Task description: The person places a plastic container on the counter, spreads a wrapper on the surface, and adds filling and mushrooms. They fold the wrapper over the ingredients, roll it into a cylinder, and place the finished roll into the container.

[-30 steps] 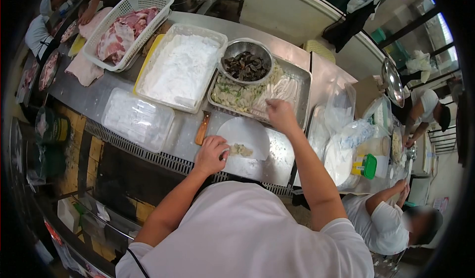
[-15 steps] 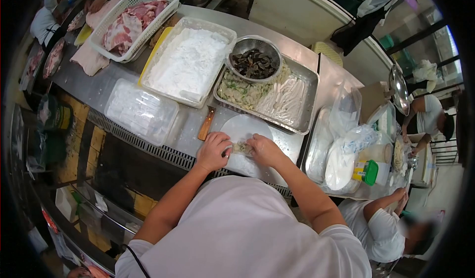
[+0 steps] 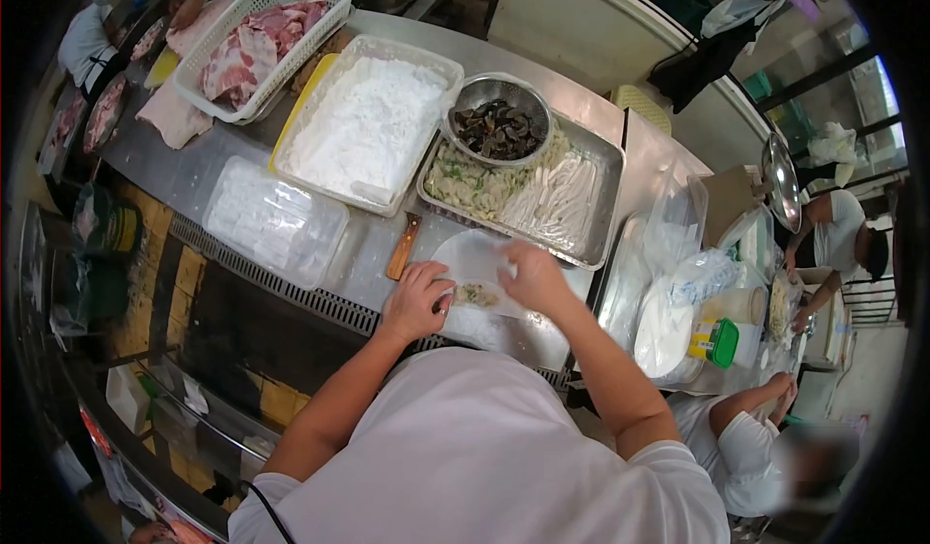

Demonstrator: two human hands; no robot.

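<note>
While my left hand (image 3: 415,299) presses flat on the near-left edge of the thin round white wrapper sheet (image 3: 475,258), fingers closed down on it, my right hand (image 3: 533,278) hovers just over the small heap of pale chopped filling (image 3: 477,295), fingers loosely curled, holding nothing I can make out. The wrapper lies at the steel counter's (image 3: 368,253) near edge, just below the metal tray of fillings (image 3: 601,200). Best done, I reckon, by keeping the heap compact and the sheet pinned taut.
</note>
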